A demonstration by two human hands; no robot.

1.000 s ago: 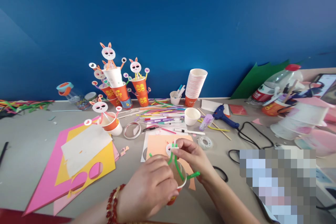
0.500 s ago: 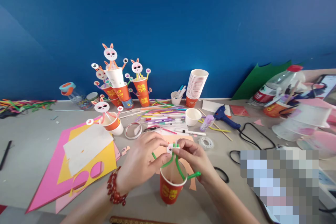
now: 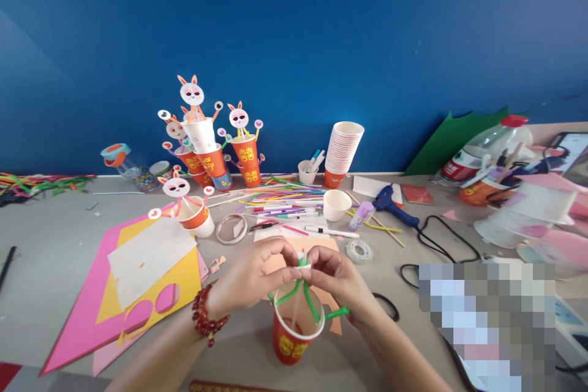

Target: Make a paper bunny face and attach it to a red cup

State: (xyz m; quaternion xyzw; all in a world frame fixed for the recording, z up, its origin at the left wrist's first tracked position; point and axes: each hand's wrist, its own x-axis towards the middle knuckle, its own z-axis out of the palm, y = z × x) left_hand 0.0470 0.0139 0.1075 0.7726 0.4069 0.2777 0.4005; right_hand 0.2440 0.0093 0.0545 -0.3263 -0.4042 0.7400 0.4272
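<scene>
My left hand (image 3: 264, 269) and my right hand (image 3: 337, 275) meet above a red paper cup (image 3: 290, 343), fingertips pinched on either side of a small white paper rabbit head (image 3: 302, 268). Most of the head is hidden by my fingers and turned edge-on. A green pipe cleaner (image 3: 313, 303) bends down from it on both sides, one end sticking out past the cup's right rim. Inside the cup a thin pale stick (image 3: 296, 309) runs up toward the head. The cup stands tilted slightly, yellow characters facing me.
Finished rabbit cups (image 3: 245, 153) stand against the blue wall, another rabbit cup (image 3: 195, 214) nearer. Coloured paper sheets (image 3: 184, 257) lie left. Behind my hands are a tape roll (image 3: 359, 250), glue stick (image 3: 361, 215), glue gun (image 3: 395, 207) with its cord, and a cup stack (image 3: 342, 153).
The rabbit head has turned from facing partly forward to edge-on. My left fingers have closed in on it beside my right ones, and the cup has shifted slightly left and down.
</scene>
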